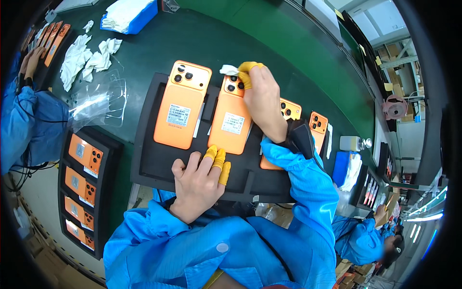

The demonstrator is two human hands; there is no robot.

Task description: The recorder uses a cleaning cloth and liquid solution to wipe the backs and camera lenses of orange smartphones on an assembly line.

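Note:
Several orange phones lie face down in a black foam tray (150, 166), each with a white label on its back. My right hand (262, 98), in yellow finger cots, pinches a small white wipe (228, 70) at the top of the second phone (225, 143), beside its camera lenses. Stretched fingers of my left hand (198, 185), some in yellow cots, rest at that phone's bottom edge. To its left lies another phone (174, 137). My right wrist and sleeve partly cover a third phone (269, 164); a fourth phone (318, 126) sits at the far right.
A second black tray (109, 166) with several orange phones stands at the left. Crumpled white wipes (74, 62), clear plastic film (98, 103) and a blue box of wipes (126, 24) lie on the green table. A bottle (350, 143) stands at right. Co-workers sit on both sides.

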